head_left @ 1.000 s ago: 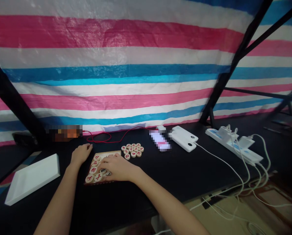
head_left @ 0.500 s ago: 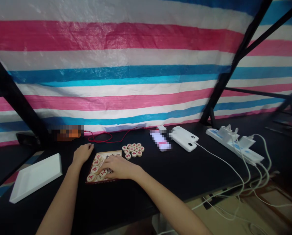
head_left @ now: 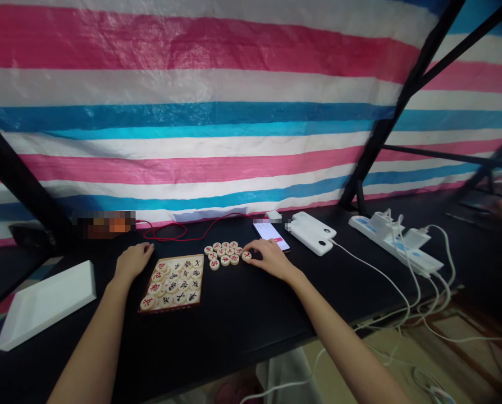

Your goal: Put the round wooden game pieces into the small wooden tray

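Right hand [head_left: 272, 259], mine, centre of the frame: thumb and forefinger pinched on the sides of one round red-lettered piece [head_left: 246, 256], which sits at the right end of a cluster of red-lettered pieces [head_left: 224, 260].

Left hand [head_left: 132, 261], mine, left of centre: resting near the box's upper left corner, back of the hand showing, fingers bent; how far they close I cannot tell.

Box [head_left: 175, 308], one, open, shallow, lower centre-left: red-lettered pieces down its left side, black-lettered pieces across the remainder.

White tray [head_left: 49, 306], one, shallow, at lower left, well apart from the box.

Phone [head_left: 272, 234], one, screen lit, just beyond my right hand.

White devices [head_left: 312, 231], to the phone's right, a pale cable attached.

Power strip [head_left: 396, 247], right of the frame, several plugs seated.

Red cable [head_left: 167, 239], looped, above the box in the frame.

Black table [head_left: 234, 320], beneath all of these.

Striped sheet [head_left: 192, 168], filling the upper frame.
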`<action>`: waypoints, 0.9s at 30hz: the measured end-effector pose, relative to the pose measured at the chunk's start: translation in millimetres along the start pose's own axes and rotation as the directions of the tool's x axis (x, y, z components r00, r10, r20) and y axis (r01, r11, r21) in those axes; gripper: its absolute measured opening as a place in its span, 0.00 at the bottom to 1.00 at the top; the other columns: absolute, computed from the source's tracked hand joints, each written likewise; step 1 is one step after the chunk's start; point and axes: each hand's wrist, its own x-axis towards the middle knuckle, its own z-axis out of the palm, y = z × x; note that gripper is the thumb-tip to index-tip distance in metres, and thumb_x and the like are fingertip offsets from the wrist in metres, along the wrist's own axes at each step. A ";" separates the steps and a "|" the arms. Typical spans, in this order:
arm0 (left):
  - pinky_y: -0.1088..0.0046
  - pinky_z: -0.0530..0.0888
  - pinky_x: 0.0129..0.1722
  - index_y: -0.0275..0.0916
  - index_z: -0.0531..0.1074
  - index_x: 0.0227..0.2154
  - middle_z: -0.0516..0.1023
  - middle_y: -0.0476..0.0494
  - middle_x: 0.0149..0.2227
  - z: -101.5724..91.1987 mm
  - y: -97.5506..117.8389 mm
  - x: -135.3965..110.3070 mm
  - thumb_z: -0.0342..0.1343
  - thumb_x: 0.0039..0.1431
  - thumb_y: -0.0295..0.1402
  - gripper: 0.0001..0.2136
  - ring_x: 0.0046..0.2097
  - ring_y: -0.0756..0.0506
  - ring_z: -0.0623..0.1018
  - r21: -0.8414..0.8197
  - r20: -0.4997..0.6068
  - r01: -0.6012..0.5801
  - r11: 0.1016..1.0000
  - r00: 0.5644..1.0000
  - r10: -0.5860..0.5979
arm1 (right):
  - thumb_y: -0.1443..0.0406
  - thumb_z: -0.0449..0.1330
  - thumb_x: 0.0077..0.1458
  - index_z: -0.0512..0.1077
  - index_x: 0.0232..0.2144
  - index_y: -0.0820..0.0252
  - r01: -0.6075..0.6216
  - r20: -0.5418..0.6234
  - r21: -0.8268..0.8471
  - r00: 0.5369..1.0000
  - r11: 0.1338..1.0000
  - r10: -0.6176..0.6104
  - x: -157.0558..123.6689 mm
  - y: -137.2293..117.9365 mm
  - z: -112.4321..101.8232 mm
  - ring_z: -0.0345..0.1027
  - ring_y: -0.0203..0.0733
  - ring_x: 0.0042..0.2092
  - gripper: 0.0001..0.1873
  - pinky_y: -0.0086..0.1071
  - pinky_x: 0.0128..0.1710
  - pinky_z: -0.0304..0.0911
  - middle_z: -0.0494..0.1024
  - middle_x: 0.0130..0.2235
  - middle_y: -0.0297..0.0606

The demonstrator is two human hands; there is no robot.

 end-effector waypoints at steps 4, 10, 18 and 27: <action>0.63 0.69 0.40 0.39 0.72 0.44 0.76 0.33 0.43 -1.0 0.6 -1.1 0.33 0.59 0.45 0.25 0.45 0.34 0.74 0.003 0.000 0.003 1.000 1.000 -0.003 | 0.62 0.58 0.56 0.69 0.40 0.56 0.012 -0.012 -0.118 1.000 0.993 -0.013 -0.5 -1.7 5.2 0.65 0.41 0.43 0.09 0.34 0.40 0.48 0.75 0.42 0.36; 0.64 0.69 0.37 0.39 0.73 0.44 0.77 0.33 0.42 -1.3 1.5 -1.8 0.35 0.59 0.45 0.25 0.43 0.35 0.75 0.006 -0.028 -0.002 1.000 1.000 0.002 | 0.63 0.59 0.55 0.69 0.41 0.55 0.050 0.011 -0.145 0.999 0.988 -0.049 -0.2 -2.6 7.5 0.65 0.40 0.44 0.09 0.34 0.41 0.47 0.74 0.43 0.35; 0.64 0.69 0.39 0.38 0.72 0.44 0.76 0.33 0.43 -2.3 2.4 -2.1 0.33 0.59 0.44 0.25 0.44 0.35 0.75 0.025 -0.011 0.006 1.000 1.000 -0.006 | 0.69 0.58 0.55 0.70 0.36 0.59 0.091 0.006 -0.021 0.996 0.996 -0.091 0.4 -4.7 14.4 0.66 0.39 0.44 0.05 0.33 0.41 0.54 0.72 0.42 0.37; 0.64 0.69 0.39 0.39 0.73 0.43 0.76 0.34 0.42 -1.6 3.7 -3.8 0.33 0.59 0.44 0.25 0.44 0.35 0.75 0.009 -0.032 -0.004 1.000 0.999 0.004 | 0.69 0.57 0.56 0.71 0.36 0.59 0.085 -0.038 0.067 0.996 0.994 -0.083 1.0 -10.6 16.1 0.66 0.37 0.43 0.05 0.31 0.41 0.58 0.70 0.43 0.38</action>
